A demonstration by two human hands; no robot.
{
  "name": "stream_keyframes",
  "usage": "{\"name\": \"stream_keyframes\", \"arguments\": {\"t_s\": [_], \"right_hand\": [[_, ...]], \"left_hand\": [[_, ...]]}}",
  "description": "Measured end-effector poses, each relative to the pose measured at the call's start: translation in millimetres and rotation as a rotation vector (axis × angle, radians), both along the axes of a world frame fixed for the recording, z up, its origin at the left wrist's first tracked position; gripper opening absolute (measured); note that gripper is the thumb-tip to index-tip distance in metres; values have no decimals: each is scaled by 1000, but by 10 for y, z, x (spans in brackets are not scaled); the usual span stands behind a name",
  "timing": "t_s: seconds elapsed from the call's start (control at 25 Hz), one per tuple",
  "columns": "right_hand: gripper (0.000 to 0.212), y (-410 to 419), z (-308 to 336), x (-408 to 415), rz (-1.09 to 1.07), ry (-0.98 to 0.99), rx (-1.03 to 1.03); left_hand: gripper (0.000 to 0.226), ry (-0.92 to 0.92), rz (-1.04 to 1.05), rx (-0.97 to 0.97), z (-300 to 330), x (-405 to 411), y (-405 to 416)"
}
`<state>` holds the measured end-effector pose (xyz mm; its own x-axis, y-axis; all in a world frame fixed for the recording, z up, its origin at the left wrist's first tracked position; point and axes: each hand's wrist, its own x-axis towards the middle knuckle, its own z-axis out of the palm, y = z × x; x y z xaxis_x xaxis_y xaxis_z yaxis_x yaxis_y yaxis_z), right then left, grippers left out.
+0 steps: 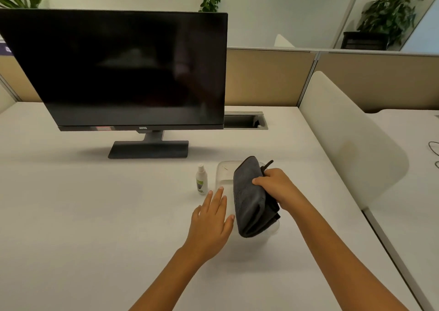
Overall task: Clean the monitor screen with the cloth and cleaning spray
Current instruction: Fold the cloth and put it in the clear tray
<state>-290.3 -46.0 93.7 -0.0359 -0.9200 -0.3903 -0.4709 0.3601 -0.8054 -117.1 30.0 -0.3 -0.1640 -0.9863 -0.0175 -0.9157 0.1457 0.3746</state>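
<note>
A black monitor [123, 70] stands on its dark base at the back left of the white desk [83, 215], screen dark. A small white spray bottle [201, 179] stands upright in front of the base. Beside it lies a clear plastic tray [224, 172]. My right hand [276, 187] grips a folded dark grey cloth [249, 201], held just above the tray. My left hand [211, 222] is flat and open, fingers spread, hovering at the tray's left edge, just below the bottle. The cloth hides most of the tray.
A cable slot [244, 120] is cut into the desk behind the monitor's right edge. A white chair back [344, 139] stands at the right. Beige partition panels [266, 77] run along the back, with potted plants [389, 13] beyond.
</note>
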Motion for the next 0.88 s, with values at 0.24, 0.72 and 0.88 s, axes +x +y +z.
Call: {"name": "stream_keyframes", "arguments": {"t_s": [0.24, 0.72, 0.88], "right_hand": [[20, -24, -193, 176, 100, 488, -235], [89, 194, -583, 383, 176, 819, -236], [81, 244, -555, 396, 278, 1057, -327]], "left_hand": [[60, 45, -18, -7, -36, -2, -15], [59, 122, -25, -25, 14, -15, 21], [60, 125, -26, -38, -28, -15, 18]]}}
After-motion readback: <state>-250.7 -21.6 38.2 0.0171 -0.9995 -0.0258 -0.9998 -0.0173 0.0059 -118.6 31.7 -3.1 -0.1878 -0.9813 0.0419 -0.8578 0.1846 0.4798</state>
